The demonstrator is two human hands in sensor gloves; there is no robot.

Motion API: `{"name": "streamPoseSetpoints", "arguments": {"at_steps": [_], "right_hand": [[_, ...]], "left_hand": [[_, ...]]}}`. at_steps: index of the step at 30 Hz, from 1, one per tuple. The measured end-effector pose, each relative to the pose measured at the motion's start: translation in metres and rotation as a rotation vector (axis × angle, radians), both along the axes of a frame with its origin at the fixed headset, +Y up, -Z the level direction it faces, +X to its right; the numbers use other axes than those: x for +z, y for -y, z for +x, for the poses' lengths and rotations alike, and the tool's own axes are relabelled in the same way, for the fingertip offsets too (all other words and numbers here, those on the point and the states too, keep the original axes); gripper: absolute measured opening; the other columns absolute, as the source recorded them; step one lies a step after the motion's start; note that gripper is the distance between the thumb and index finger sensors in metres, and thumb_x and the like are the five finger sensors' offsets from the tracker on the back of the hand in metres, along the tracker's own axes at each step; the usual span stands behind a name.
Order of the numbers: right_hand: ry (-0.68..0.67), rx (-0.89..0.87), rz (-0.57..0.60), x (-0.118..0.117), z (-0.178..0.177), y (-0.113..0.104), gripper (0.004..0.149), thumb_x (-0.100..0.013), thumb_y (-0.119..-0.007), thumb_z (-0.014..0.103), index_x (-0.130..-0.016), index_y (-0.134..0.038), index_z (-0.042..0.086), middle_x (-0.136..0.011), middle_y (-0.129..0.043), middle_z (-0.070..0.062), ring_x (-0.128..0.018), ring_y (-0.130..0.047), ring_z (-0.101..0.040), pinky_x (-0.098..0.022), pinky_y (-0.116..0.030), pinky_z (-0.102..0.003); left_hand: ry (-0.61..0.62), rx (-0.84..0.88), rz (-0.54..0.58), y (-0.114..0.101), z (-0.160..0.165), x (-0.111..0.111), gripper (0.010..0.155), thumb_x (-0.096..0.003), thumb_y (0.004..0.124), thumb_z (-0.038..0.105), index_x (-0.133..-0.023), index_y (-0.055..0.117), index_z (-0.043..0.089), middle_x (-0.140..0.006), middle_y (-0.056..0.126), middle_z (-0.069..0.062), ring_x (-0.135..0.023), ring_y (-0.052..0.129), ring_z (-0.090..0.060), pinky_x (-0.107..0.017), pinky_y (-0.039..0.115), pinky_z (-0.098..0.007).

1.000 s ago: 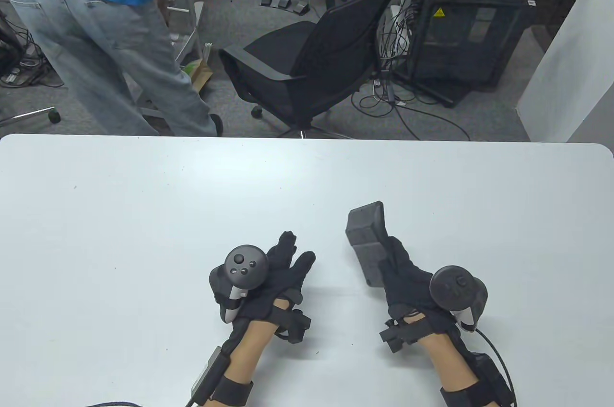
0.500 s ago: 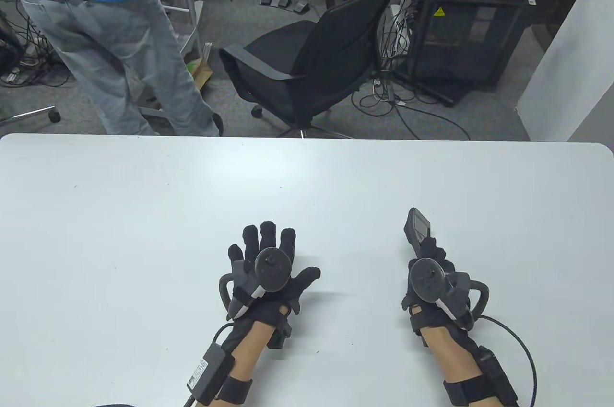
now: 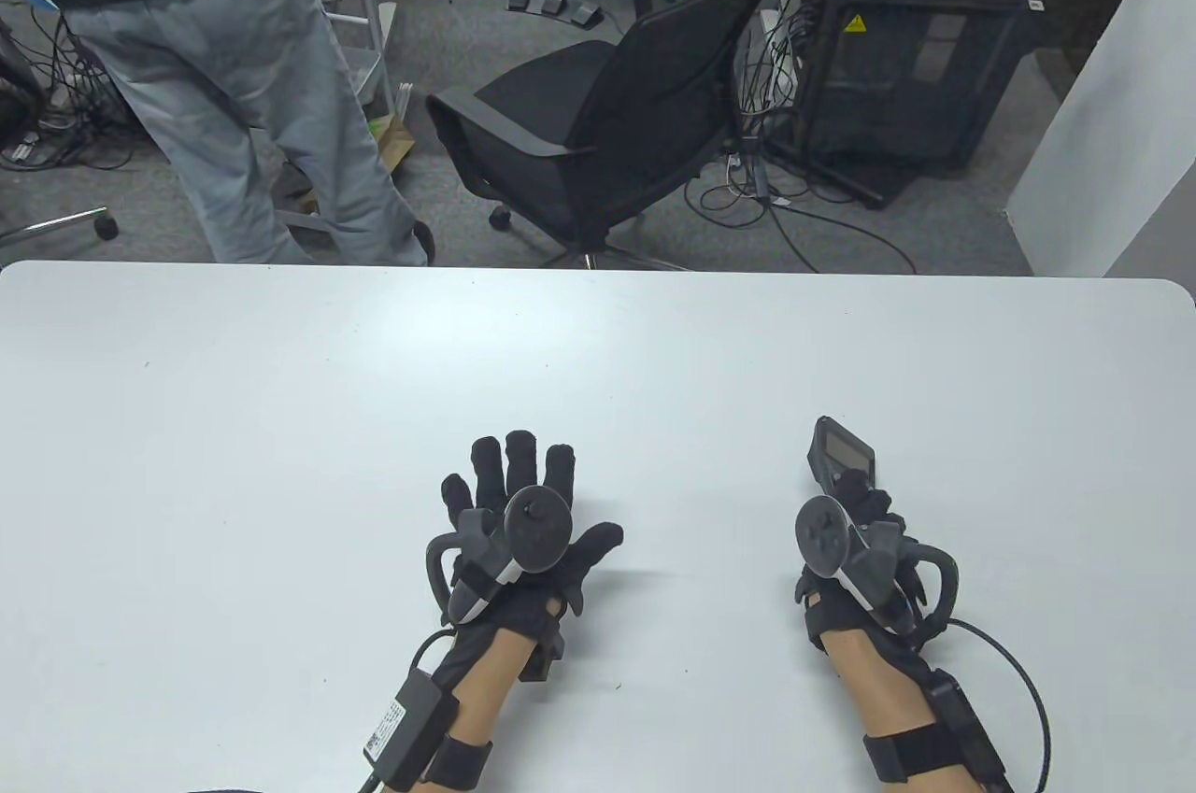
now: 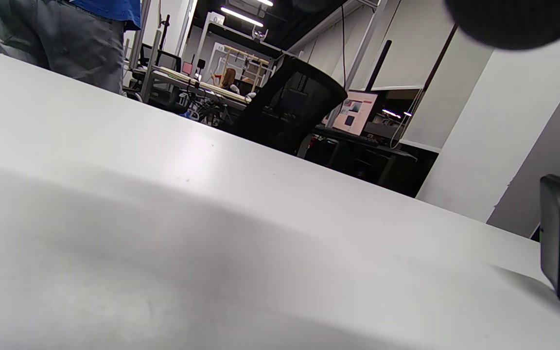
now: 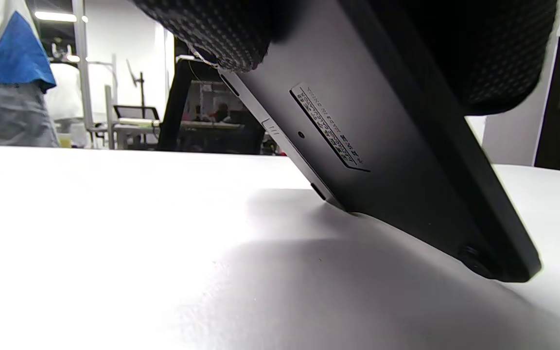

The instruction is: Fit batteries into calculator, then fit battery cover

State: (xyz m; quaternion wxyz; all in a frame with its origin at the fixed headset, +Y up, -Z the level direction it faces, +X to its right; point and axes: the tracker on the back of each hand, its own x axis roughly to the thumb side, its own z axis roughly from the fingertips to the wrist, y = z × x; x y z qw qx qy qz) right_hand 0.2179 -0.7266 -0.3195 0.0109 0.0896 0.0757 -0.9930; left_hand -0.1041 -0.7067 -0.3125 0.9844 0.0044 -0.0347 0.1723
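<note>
— On the table's (image 3: pixel 280 382) near right side, what has the right hand (image 3: pixel 855 550) got?
— The calculator (image 3: pixel 838 449), gripped and tilted, its far end touching the tabletop, screen showing.
— And the left hand (image 3: pixel 523 531)?
— Flat on the table, fingers spread, holding nothing, well apart from the calculator.

The calculator (image 3: pixel 840 455) is dark grey and slim, its grey screen showing at the far end; it stands tilted on one long edge, that edge touching the desk (image 3: pixel 280 419) on the right side; its back (image 5: pixel 358 160) carries a printed label and a closed cover.
</note>
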Motion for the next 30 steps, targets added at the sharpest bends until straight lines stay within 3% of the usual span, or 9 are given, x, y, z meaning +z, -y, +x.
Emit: {"name": "streamPoseSetpoints", "arguments": {"at_steps": [5,11,15,22,30], "right_hand": [[0.020,0.022,-0.018,-0.002,0.001,0.001,0.059,-0.051,-0.073,0.024,-0.100,-0.055,-0.005,-0.090,-0.073,-0.040,-0.073,-0.085,-0.061,-0.044,-0.077,-0.065],[0.033,0.057,-0.177,-0.008,-0.001,0.014,0.063,-0.054,-0.066,0.023,-0.101,-0.039,-0.009,-0.093,-0.059,-0.046,-0.076,-0.074,-0.067,-0.046,-0.074,-0.064],[0.013,0.040,-0.203,-0.008,-0.002,0.016,0.065,-0.054,-0.067,0.024,-0.101,-0.038,-0.009,-0.094,-0.057,-0.047,-0.076,-0.070,-0.069,-0.047,-0.072,-0.065],[-0.055,0.095,-0.207,-0.012,-0.007,0.021,0.072,-0.050,-0.080,0.036,-0.100,-0.051,-0.007,-0.091,-0.065,-0.046,-0.069,-0.076,-0.066,-0.043,-0.078,-0.058],[-0.056,0.113,-0.194,-0.014,-0.007,0.027,0.077,-0.048,-0.084,0.043,-0.099,-0.055,-0.006,-0.091,-0.065,-0.045,-0.065,-0.077,-0.063,-0.040,-0.080,-0.054]], "left_hand": [[-0.001,-0.007,-0.003,-0.001,0.000,0.001,0.094,-0.0347,0.069,0.075,-0.110,0.034,0.031,-0.117,0.012,-0.009,-0.109,0.007,-0.045,-0.068,0.011,-0.077],[0.001,-0.016,-0.010,0.000,0.001,0.001,0.094,-0.0347,0.068,0.075,-0.110,0.034,0.031,-0.117,0.011,-0.009,-0.109,0.006,-0.044,-0.068,0.011,-0.077],[0.003,-0.021,-0.023,0.002,0.002,0.000,0.094,-0.0348,0.068,0.075,-0.110,0.034,0.031,-0.117,0.011,-0.009,-0.109,0.006,-0.044,-0.068,0.011,-0.076],[0.010,-0.037,-0.039,0.004,0.004,0.001,0.094,-0.0351,0.068,0.075,-0.110,0.033,0.031,-0.117,0.010,-0.009,-0.109,0.005,-0.044,-0.069,0.010,-0.076],[0.010,-0.052,-0.047,0.006,0.005,0.000,0.094,-0.0352,0.068,0.074,-0.110,0.033,0.030,-0.117,0.010,-0.009,-0.109,0.004,-0.044,-0.069,0.010,-0.076]]}}
